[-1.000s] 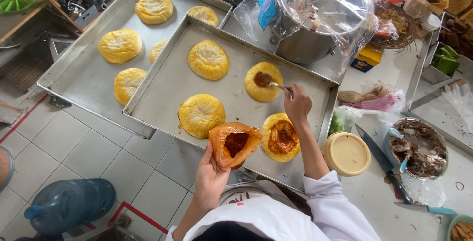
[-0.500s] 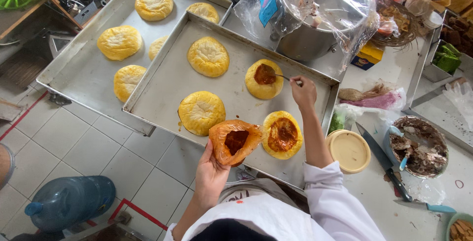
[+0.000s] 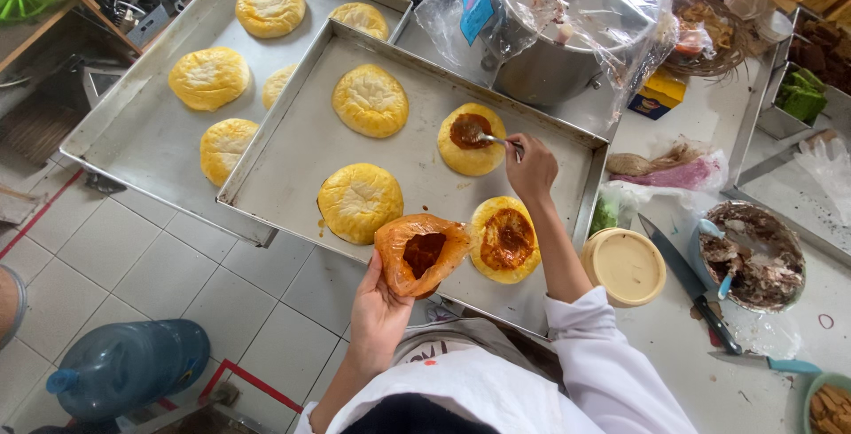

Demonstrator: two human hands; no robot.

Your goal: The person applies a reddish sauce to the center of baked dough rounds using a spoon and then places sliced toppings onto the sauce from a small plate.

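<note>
My left hand (image 3: 379,314) holds an orange plastic bag of dark red sauce (image 3: 420,252) open at the near edge of a metal tray (image 3: 292,146). My right hand (image 3: 530,168) grips a spoon (image 3: 494,140) whose bowl rests on the sauce on a round yellow flatbread (image 3: 471,140). Another sauced flatbread (image 3: 505,239) lies just below my right hand. Two plain flatbreads (image 3: 370,100) (image 3: 359,203) lie on the left of the same tray.
A second tray (image 3: 146,146) to the left carries several plain flatbreads. A plastic-covered steel pot (image 3: 567,35) stands behind the tray. To the right are a round lidded tub (image 3: 625,265), a knife (image 3: 687,283) and a bowl of dark filling (image 3: 753,257). A water jug (image 3: 124,367) sits on the floor.
My right hand has drawn slightly right and back with the spoon, spreading sauce over the upper flatbread. The left hand keeps the bag still.
</note>
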